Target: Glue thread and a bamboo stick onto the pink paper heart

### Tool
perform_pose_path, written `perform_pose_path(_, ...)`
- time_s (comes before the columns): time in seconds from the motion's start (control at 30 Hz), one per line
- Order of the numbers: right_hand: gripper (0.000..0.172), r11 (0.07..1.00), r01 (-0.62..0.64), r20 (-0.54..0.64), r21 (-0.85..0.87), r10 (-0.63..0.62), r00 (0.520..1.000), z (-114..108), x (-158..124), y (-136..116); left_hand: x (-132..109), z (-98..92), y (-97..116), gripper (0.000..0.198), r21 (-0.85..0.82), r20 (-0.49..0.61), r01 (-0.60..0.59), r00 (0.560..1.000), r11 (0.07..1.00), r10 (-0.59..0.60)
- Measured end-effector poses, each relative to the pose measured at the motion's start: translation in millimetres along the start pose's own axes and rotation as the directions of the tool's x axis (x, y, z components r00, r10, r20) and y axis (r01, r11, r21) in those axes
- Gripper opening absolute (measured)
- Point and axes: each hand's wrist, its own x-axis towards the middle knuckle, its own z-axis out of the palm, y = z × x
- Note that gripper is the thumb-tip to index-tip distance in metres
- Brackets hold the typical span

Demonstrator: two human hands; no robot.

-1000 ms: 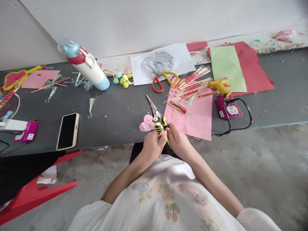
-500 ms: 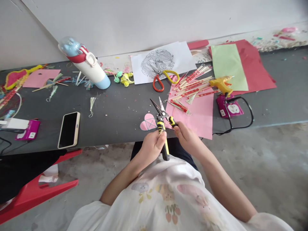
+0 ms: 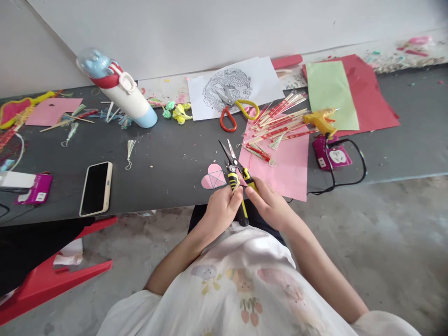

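Head view. The shears are held at the table edge, blades parted. Left hand: fingers wrapped around the left handle. Right hand: thumb and fingers gripping the right handle, fingertips partly hidden. Relative to the shears: heart, just left; bottle, farther left, blue shape inside its clear cap; purple pack, right, label print too small to read; dragon sheet, behind, scissors partly on it.

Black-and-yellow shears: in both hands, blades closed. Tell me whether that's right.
Wrong on the blades: the head view shows them open, tips apart. The left hand and right hand do hold the black-and-yellow shears.
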Motion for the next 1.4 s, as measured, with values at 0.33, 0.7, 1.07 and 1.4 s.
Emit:
perform_pose_path(0.33, 0.093, 0.884, 0.032, 0.198, 0.466, -0.14, 0.97, 0, -2, 13, 6, -8.0, 14, 0.046, -0.203, 0.198, -0.031, 0.977, 0.979, 0.072)
perform_pose_path(0.7, 0.072, 0.665, -0.007, 0.231, 0.747, -0.249, 0.941, -1, -4, 16, 5, -21.4, 21, 0.033, -0.234, 0.169, -0.141, 0.968, 0.962, 0.183)
perform_pose_path(1.07, 0.057, 0.697, -0.003, 0.269, 0.717, -0.273, 0.923, 6, -12, 43, 10, -42.1, 13, 0.027, 0.177, -0.105, -0.253, 0.956, 0.951, 0.274)
perform_pose_path(1.4, 0.081, 0.904, 0.12, 0.195, 0.41, -0.215, 0.957, 2, -23, 20, 8, -53.5, 17, 0.026, 0.511, -0.112, -0.319, 0.896, 0.798, 0.43)
